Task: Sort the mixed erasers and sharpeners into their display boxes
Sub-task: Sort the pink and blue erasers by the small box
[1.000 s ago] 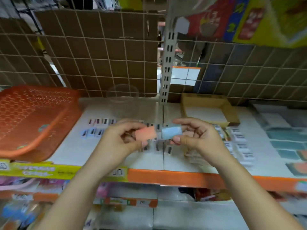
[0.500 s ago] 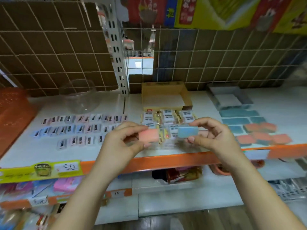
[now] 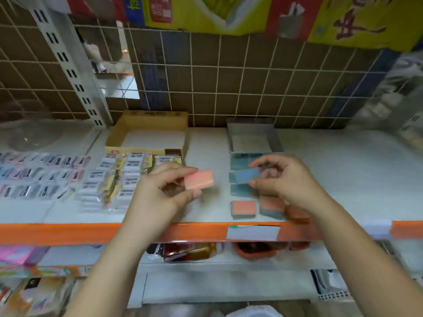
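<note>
My left hand (image 3: pixel 160 193) pinches a pink eraser (image 3: pixel 199 178) above the white shelf (image 3: pixel 343 175). My right hand (image 3: pixel 281 179) pinches a blue eraser (image 3: pixel 246 175) over a column of blue erasers (image 3: pixel 239 189) lying on the shelf. Pink-topped erasers (image 3: pixel 243 208) lie in a row near the shelf's front edge. A grey display box (image 3: pixel 251 138) stands open behind the blue erasers. A yellow cardboard display box (image 3: pixel 151 131) stands at the back, with wrapped white erasers (image 3: pixel 119 179) in front of it. Small sharpeners (image 3: pixel 41 175) lie in rows at the left.
A clear round bowl (image 3: pixel 29 133) sits at the back left. A brown wire-grid panel (image 3: pixel 229 83) backs the shelf, and a white slotted upright (image 3: pixel 71 69) rises beside the yellow box. The orange front rail (image 3: pixel 68 233) carries a white label (image 3: pixel 253 232). Packaged goods fill the lower shelves.
The view has swung right and both hands have moved right with their erasers. The hands have drawn apart; the right one now sits over the blue erasers.
</note>
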A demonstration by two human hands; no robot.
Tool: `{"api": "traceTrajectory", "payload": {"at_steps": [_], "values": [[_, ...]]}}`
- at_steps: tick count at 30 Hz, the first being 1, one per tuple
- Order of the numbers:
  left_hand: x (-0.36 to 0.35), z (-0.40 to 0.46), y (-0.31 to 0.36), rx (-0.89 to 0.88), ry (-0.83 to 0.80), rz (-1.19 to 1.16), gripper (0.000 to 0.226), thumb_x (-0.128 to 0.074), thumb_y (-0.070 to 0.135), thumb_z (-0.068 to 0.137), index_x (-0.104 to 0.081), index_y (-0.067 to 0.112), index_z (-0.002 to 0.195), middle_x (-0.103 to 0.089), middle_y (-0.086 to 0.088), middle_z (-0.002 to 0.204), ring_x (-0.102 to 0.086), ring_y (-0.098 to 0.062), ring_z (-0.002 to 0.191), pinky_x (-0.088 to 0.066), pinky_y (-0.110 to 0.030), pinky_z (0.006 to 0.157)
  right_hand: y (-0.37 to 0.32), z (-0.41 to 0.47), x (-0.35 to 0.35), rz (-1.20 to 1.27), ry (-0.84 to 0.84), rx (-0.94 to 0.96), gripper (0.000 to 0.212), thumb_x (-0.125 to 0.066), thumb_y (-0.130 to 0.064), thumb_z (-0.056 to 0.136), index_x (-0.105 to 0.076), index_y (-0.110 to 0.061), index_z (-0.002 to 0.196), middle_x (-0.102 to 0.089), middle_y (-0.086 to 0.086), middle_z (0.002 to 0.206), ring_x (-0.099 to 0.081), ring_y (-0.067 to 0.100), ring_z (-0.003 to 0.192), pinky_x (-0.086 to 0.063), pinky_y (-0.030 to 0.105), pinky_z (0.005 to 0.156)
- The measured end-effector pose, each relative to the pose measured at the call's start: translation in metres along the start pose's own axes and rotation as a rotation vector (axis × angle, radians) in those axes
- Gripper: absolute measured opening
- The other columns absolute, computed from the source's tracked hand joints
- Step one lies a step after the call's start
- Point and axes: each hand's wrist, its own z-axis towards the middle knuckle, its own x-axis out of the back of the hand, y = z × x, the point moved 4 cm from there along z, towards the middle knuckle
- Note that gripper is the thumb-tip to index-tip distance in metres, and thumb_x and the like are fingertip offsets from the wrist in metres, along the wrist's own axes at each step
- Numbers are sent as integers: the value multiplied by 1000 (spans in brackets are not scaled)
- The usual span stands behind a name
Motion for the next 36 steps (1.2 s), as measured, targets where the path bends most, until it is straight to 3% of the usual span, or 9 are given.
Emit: {"api": "traceTrajectory", "payload": {"at_steps": [3,5,8,12,16,19,25,30,36], "values": [[-9,-2,2,22,38,6,38,-80,11,60,-65,34,86,-63,6,95,-59,-8,86,-48,-15,76,5,11,3,-147,-67,4,32,-76,-4,70,-63,-30,84,-58,-6,72,-56,9,64,-50,25,71],[-13,-2,1,42,63,18,34,-77,16,60,-64,35,85,-63,7,94,-59,-9,84,-48,-18,76,5,16,0,-289,-96,69,29,-76,-8,72,-67,-23,95,-56,-10,73,-54,6,65,-46,17,68],[-19,-3,-2,58,87,40,42,-79,1,65,-64,34,85,-63,5,93,-59,-12,80,-48,-25,75,9,18,-7,-421,-136,137,32,-76,-17,73,-67,-18,105,-55,-12,74,-51,2,66,-39,5,59],[-27,-5,-5,56,88,64,45,-77,-3,65,-64,35,86,-62,6,92,-57,-10,77,-47,-22,73,19,20,-10,-561,-154,144,39,-72,-32,77,-63,-23,114,-57,-8,94,-49,10,94,-37,19,77],[-31,-3,-11,68,90,100,42,-77,-1,65,-65,28,93,-62,7,94,-56,-7,77,-45,-16,73,22,26,-8,-751,-179,203,43,-67,-38,80,-62,-21,118,-54,-4,114,-38,14,106,-32,26,86],[-35,5,-14,73,82,119,41,-77,-2,66,-65,24,95,-62,5,95,-56,-9,77,-45,-20,74,24,27,-8,-839,-211,209,43,-65,-41,80,-62,-21,119,-50,-4,113,-35,15,108,-31,27,90],[-59,37,-22,117,-23,224,39,-74,4,72,-66,11,110,-57,6,92,-54,-14,83,-47,-29,80,26,28,-2,-791,-215,194,43,-61,-39,84,-59,-20,122,-48,-2,118,-34,15,114,-28,24,91],[-91,62,-24,95,-139,279,43,-74,4,73,-64,9,115,-61,-3,103,-50,-11,88,-35,-12,71,33,28,23,-719,-83,194,35,-57,-28,88,-61,-16,121,-51,3,121,-37,18,116,-26,19,89],[-110,69,-28,102,-211,299,41,-75,5,71,-66,9,110,-63,-6,104,-52,-13,89,-37,-10,72,45,20,39,-667,-11,189,31,-58,-23,87,-63,-15,117,-54,5,118,-39,18,110,-25,17,82]]}}
